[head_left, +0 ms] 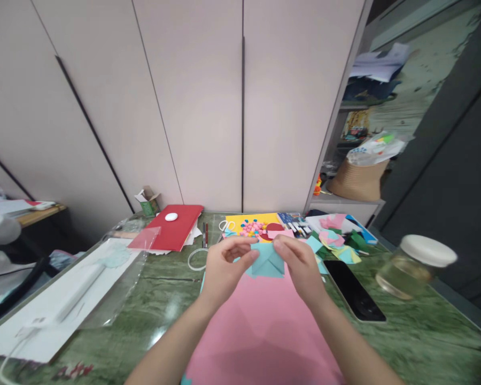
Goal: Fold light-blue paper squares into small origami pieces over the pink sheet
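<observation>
Both your hands are up at the far end of the pink sheet [264,326], close together, a piece of blue paper [268,263] between them. The paper is folded; diagonal creases and overlapping flaps show on the side facing you. Whether its lower edge rests on the sheet or hangs just above it, cannot tell.

Left hand [227,263]: narrow pinch at the paper's left edge. Thumb tip laps onto the front, index finger bends toward the upper left corner, a small loop of space between them further back. Other fingers curl in.

Right hand [300,262]: closed tighter, thumb and index finger pinching the upper right corner. Remaining fingers tuck behind, partly hidden.

Both forearms slant in from the near edge, either side of the pink sheet, which lies flat on the green desk [168,299].

Beyond your hands: small pink pieces [251,228] heaped on a yellow sheet [235,219], scissors [226,226] with white handles just left of the heap. Right of your right hand, a black phone [355,291] lies flat, loose paper scraps [336,239] behind it, and a jar [412,272] with a white lid stands further right.
</observation>
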Demonstrator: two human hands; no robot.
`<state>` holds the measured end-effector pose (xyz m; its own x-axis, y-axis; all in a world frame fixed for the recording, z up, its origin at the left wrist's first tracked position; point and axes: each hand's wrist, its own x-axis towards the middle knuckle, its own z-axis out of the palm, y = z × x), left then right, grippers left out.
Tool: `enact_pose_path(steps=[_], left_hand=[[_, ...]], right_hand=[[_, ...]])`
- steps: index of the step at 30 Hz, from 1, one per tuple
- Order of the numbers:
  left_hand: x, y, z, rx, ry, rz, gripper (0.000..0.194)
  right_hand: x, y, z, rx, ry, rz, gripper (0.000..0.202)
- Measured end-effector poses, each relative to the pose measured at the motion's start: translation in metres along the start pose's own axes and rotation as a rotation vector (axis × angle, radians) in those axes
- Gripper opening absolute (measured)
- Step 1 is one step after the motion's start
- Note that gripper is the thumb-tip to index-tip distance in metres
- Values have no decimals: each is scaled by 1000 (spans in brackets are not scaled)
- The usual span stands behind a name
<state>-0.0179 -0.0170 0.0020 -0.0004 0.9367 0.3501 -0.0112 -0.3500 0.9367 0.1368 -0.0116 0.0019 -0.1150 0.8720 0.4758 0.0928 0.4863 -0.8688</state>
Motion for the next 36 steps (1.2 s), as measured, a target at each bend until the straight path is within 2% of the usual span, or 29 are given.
enact_pose_path(steps=[4,8,15,22,29,33,36], left_hand=[[0,0,-1,1,-16,-3,19],[1,2,-1,-6,-11,3,18],[1,1,-3,-27,24,8,20],[1,0,-2,-18,9,0,18],[5,-3,-1,-55,22,-7,23],[5,-3,0,-99,16,19,25],[4,-3,0,-90,56,28,22]], right_hand=[[-1,2,1,-90,70,-47,40],[-1,3,3,-174,90,-18,39],[1,-1,2,-50,-44,-18,31],[-1,-2,4,-13,-39,64,17],[2,-2,3,34,-177,159,16],[2,-2,3,49,-164,182,20],[1,-1,5,53,-184,193,21]])
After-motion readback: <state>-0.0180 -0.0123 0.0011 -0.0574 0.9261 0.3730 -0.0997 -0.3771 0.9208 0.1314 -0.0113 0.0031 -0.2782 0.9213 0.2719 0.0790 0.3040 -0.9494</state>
